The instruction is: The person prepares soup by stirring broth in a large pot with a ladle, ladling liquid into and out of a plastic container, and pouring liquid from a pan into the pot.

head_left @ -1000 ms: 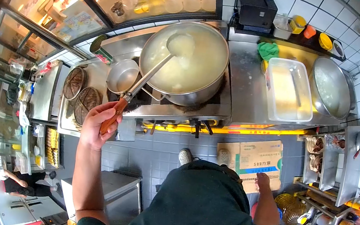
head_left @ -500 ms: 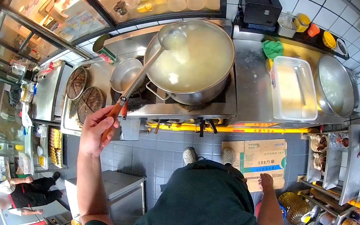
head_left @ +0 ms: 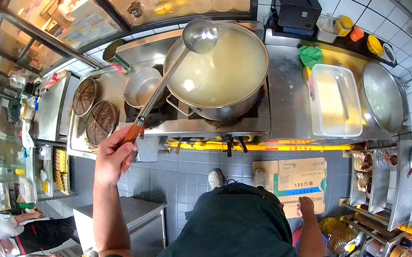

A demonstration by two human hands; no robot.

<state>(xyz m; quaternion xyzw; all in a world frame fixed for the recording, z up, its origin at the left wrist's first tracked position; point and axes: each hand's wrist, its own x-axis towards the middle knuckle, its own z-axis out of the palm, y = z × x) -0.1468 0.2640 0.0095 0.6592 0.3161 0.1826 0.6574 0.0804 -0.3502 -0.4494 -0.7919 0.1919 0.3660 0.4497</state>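
Note:
My left hand is wrapped round the wooden grip of a long-handled metal ladle. Its round bowl is held over the left rim of a large steel stockpot, above cloudy pale-yellow broth. Whether the ladle holds liquid is hard to make out. Beside the stockpot, under the ladle's handle, sits a smaller metal pan. Low at my right side hangs my right hand, fingers curled in, with nothing visible in it, over flattened cardboard on the floor.
Right of the stove stand a clear plastic tub and a large metal basin. Two round dark-filled strainers lie on the left counter. A yellow pipe runs along the stove front. Another person is at the lower left.
The ladle's bowl has risen a little from above the broth toward the pot's back-left rim. My left hand has shifted slightly down. The other person has moved closer.

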